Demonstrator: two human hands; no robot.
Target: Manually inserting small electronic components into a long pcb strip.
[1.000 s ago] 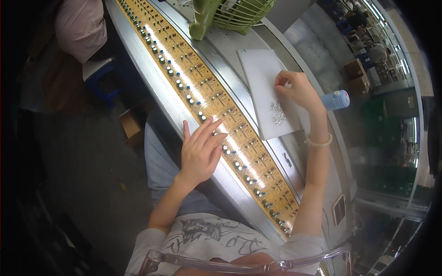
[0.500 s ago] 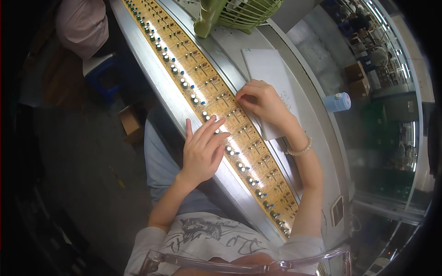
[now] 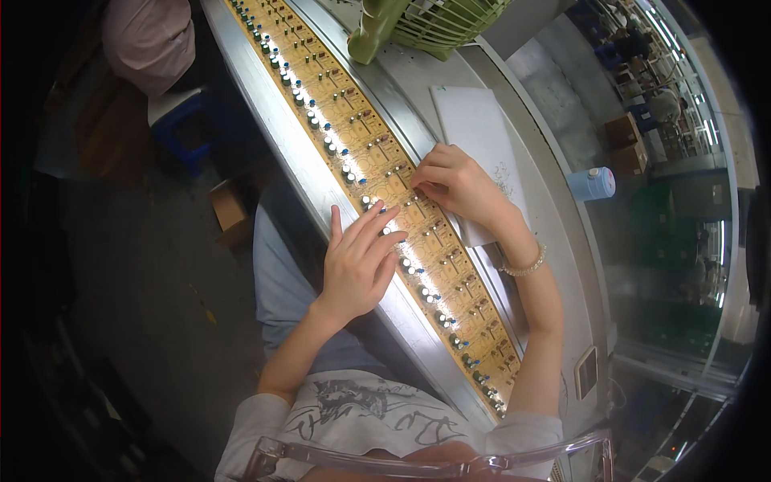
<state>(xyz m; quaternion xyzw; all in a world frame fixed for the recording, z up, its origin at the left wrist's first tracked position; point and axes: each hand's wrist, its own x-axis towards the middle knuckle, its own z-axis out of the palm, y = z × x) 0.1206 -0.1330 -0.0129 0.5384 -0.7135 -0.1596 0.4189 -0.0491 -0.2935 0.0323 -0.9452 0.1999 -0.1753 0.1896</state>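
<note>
Circuit-board strip (image 3: 376,172) already bears capacitors (image 3: 348,172); loose small parts (image 3: 503,177) remain on white pad (image 3: 472,115); right hand (image 3: 458,186) pinched narrow, contents indiscernible; left hand (image 3: 353,271) spread wide.

parts (image 3: 503,178) on pad (image 3: 472,120), right of circuit boards (image 3: 448,279)

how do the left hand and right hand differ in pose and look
The left hand is spread open; the right hand is curled inward. The left hand is at the circuit-board strip's left side, the right hand at its right. The right hand has a beaded bracelet behind it; the left hand shows none. Both are bare.
</note>
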